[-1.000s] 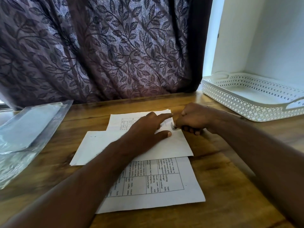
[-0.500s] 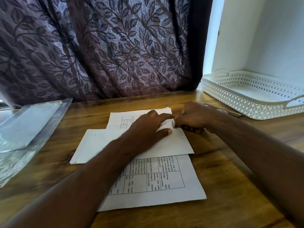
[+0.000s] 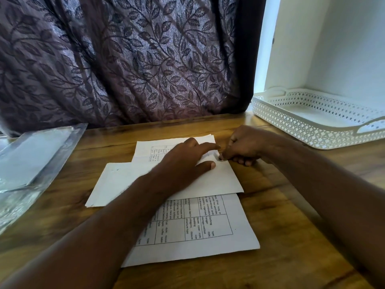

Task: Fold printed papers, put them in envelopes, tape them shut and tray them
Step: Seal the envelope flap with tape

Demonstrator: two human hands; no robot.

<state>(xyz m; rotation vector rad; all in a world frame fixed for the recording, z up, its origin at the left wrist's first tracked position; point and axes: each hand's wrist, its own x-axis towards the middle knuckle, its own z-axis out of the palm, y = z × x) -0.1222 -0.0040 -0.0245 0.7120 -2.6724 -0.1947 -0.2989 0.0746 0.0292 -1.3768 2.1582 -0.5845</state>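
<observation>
White sheet [image 3: 220, 179], long axis left-right, left hand [image 3: 183, 161] pressing flat-fingered, right hand [image 3: 243, 146] pinching its far corner.

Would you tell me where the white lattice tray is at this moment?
In the head view, the white lattice tray sits at the far right of the wooden table, against the white wall, beyond the right hand and right of the curtain.

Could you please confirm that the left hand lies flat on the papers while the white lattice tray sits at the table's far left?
Not quite: the head view shows the white lattice tray at the table's far right. The left hand does lie flat on the papers.
</observation>
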